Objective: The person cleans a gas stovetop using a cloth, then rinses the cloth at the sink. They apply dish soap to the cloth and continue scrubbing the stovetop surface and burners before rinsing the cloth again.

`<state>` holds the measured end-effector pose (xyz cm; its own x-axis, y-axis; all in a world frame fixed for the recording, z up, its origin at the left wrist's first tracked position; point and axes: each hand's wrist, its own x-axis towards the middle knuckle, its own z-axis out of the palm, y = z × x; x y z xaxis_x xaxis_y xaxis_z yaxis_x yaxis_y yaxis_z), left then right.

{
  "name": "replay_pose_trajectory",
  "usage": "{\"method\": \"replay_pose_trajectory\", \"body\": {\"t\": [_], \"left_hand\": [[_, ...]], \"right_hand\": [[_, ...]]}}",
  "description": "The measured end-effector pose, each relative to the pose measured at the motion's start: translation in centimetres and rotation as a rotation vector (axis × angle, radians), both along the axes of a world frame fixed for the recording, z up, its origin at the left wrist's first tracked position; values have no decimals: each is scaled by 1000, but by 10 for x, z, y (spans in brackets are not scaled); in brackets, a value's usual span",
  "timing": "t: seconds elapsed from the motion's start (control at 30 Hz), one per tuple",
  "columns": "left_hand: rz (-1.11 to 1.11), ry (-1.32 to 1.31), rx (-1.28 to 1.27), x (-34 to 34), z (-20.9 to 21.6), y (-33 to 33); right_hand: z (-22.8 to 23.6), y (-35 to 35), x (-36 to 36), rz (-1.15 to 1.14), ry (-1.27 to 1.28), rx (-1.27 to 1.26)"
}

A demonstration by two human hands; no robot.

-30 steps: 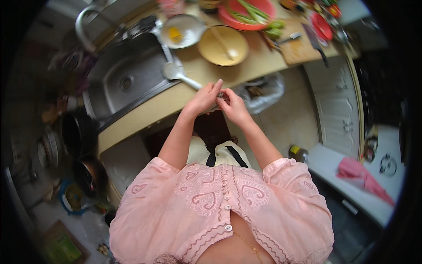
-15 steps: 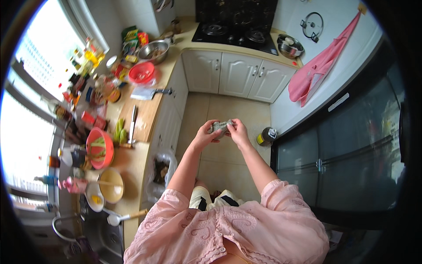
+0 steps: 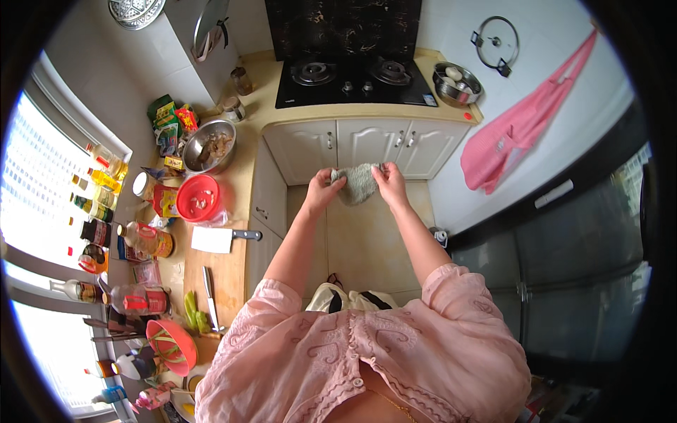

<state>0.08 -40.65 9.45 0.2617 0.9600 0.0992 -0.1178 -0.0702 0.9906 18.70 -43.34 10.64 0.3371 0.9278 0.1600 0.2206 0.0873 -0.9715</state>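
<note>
Tiled floor (image 3: 360, 240) below; white cabinets (image 3: 367, 144) ahead, black stove (image 3: 352, 75) above them. Grey cloth (image 3: 358, 187) aloft, top edge spread wide, lower edge hanging free. Left hand (image 3: 324, 190) at cloth's upper left corner: thumb on near face, fingers curled in, little gap, cloth caught in pinch. Right hand (image 3: 390, 185) at upper right corner: thumb in front, same tight pinch on cloth. Cloth body lies between two sets of fingers; far-side fingertips hidden.

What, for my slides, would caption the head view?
Left hand and right hand hold a grey cloth, facing the stove.
</note>
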Motion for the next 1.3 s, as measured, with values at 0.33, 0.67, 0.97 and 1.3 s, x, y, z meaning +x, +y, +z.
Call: {"method": "replay_pose_trajectory", "body": {"t": [0.33, 0.67, 0.97, 1.3], "left_hand": [[328, 154, -75, -6, 10, 164], [-47, 119, -267, -25, 26, 259], [176, 881, -54, -55, 7, 342], [455, 1232, 382, -46, -46, 432]], "right_hand": [[-13, 180, 16, 17, -278, -120], [-6, 303, 16, 827, -332, -299], [-49, 413, -15, 757, -304, -98], [-82, 479, -58, 494, -800, -42]]}}
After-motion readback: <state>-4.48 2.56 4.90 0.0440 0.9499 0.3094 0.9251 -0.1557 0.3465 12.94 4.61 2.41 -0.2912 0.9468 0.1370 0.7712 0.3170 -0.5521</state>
